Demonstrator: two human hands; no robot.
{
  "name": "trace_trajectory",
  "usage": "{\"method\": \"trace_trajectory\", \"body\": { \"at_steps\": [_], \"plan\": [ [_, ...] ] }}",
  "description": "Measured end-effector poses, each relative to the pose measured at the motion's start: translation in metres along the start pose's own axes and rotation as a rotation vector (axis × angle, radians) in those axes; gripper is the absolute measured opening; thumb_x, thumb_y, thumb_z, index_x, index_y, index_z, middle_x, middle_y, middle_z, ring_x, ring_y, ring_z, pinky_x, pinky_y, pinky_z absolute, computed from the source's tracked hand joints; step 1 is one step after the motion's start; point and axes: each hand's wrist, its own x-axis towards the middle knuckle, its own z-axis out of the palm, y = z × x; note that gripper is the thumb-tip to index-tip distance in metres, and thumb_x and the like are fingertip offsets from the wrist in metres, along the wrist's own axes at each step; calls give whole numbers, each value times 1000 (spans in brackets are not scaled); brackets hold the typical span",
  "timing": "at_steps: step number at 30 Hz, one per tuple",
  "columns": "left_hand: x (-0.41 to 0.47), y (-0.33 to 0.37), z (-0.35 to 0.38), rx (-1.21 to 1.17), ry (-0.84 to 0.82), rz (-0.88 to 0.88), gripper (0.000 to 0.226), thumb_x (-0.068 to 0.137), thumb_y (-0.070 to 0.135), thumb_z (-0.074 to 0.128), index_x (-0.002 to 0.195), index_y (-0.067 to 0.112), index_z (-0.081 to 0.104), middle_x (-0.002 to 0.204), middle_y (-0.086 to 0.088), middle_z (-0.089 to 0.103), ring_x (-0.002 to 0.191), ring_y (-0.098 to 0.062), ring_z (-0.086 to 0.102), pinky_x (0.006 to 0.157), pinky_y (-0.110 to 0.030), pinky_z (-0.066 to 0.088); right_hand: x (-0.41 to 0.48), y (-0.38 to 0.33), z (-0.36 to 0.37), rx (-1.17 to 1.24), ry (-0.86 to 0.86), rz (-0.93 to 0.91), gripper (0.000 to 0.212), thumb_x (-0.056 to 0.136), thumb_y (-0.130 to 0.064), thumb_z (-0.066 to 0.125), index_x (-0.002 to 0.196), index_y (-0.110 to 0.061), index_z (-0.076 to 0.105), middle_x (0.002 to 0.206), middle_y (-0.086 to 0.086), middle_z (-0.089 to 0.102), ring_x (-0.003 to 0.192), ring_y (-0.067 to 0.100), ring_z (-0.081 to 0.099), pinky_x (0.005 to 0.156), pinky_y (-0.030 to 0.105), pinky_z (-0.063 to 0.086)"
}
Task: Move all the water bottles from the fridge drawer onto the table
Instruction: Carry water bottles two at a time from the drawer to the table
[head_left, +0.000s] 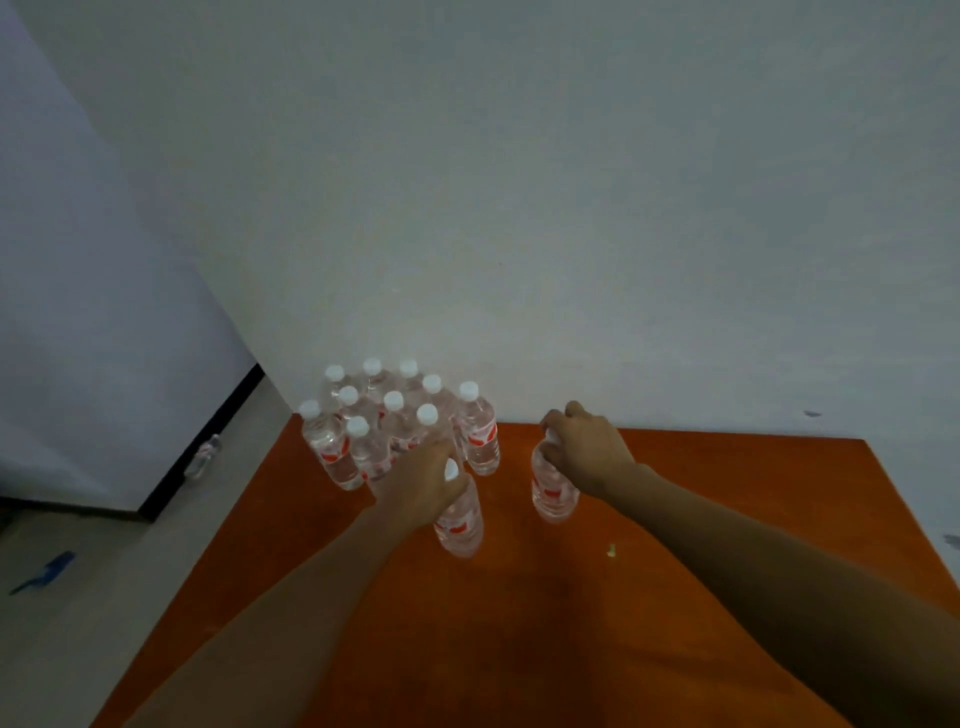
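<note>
Orange table (675, 519), ten clustered bottles (395, 415) (two more held)

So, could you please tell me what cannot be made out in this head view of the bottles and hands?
- Fridge drawer: outside the frame, so bottles left in it cannot be counted.
- Cap of the bottle under the right hand: mostly covered by the fingers.
- Label text on the cluster of bottles: too blurred to read.
- Rear bottles' bodies: hidden by the front ones.
- Left hand fingertips: hidden behind its bottle.
- Small clear object on the floor: too small to identify.
</note>
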Motion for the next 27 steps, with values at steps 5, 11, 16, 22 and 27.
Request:
{"method": "trace_trajectory", "body": {
  "at_steps": [5,11,16,22,27],
  "plan": [
    [69,-19,18,32,-120,29,21,85,24,66,102,16,59,114,-4,58,96,-17,55,79,-28,44,65,11,20,45,-68,-12,34,96,-30,53,127,-18,51,122,10,49,98,29,60,80,35,50],
    [110,-28,38,-40,-160,36,37,86,18,65,122,16,57,130,-6,55,113,-22,55,91,-32,47,104,15,43,87,-142,-54,33,95,-22,54,128,-18,51,120,9,45,101,29,56,84,34,46],
    [127,-33,46,-74,-169,92,35,83,16,65,117,16,57,120,-2,54,100,-17,54,77,-26,39,115,8,51,82,-123,-34,36,94,-19,55,130,-19,51,120,9,47,102,28,56,85,34,48],
    [120,-51,25,-97,-161,233,36,87,30,62,122,21,56,119,2,59,100,-15,59,80,-31,50,109,-19,45,55,-155,127,60,91,-6,56,145,-22,35,134,9,45,115,29,54,93,38,49],
    [103,-45,-11,-59,-76,431,26,93,33,54,116,22,59,110,5,61,88,-13,60,74,-26,49,74,-34,30,-11,-100,301,55,92,-23,59,143,-22,37,134,9,50,110,27,57,89,36,51]
  ]
}}
